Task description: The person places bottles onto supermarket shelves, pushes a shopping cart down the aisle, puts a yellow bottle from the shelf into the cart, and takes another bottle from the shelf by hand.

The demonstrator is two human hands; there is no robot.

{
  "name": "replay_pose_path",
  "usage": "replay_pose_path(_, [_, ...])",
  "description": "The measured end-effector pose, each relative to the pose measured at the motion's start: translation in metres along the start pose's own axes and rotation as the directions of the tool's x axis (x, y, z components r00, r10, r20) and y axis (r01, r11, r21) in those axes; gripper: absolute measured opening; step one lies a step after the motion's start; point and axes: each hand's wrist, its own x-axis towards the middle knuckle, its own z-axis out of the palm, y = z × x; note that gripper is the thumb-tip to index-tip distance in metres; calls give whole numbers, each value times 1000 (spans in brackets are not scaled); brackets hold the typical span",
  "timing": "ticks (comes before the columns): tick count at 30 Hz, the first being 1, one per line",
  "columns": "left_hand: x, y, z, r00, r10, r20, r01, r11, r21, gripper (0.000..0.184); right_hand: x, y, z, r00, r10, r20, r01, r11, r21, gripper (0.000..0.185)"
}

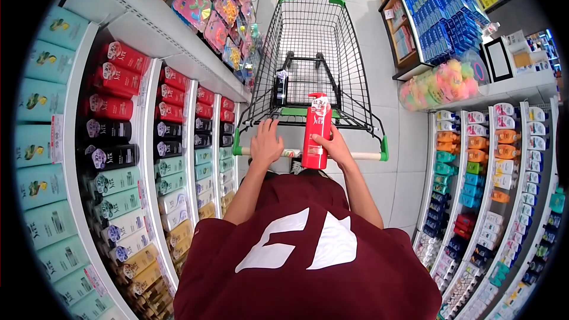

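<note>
Head view: my right hand (339, 147) clamps the red bottle (317, 123) below its middle; my left hand (267, 142), fingers extended, overlies the cart handle (363, 156).

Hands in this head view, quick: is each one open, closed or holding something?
Left hand: open, fingers extended over the shopping cart handle.
Right hand: holding a red bottle.

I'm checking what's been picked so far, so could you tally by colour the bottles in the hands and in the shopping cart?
Red bottle: 1, held in the right hand
Black bottle: 1, in the shopping cart
Total: 2
</note>
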Motion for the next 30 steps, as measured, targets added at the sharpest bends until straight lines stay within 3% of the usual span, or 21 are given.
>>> replay_pose_path(5, [4,-4,3,1000,5,-6,-5,1000,-23,57,5,4,1,999,-34,2,34,996,-86,60])
replay_pose_path(11, [5,-5,5,1000,10,-23,-11,1000,-22,56,3,-5,1,990,-137,28,137,990,-26,61])
replay_pose_path(30, [4,-7,6,999,32,-34,-33,999,-31,58,9,11,-7,980,-186,74,192,978,-81,68])
